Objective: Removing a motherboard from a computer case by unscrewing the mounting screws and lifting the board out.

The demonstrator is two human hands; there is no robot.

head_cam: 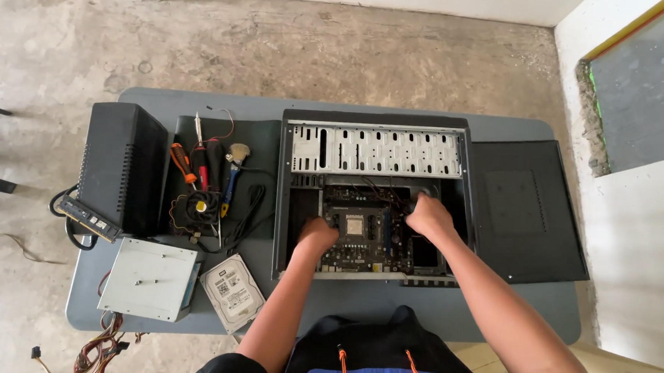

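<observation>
Grey table (432, 308) on a bare concrete floor (279, 45).
On the table, left to right: black box unit (122, 166) standing at the left edge, memory stick (88, 218) leaning by it, dark mat (262, 140) with hand tools (203, 163) and a small fan (202, 206), silver drive cage (150, 279), hard drive (232, 292), open PC case (376, 151) lying flat, black side panel (526, 210) touching its right side.

Computer case (376, 151) mid-table (416, 314), tools (206, 167) left of it, side panel (526, 214) right.
</observation>
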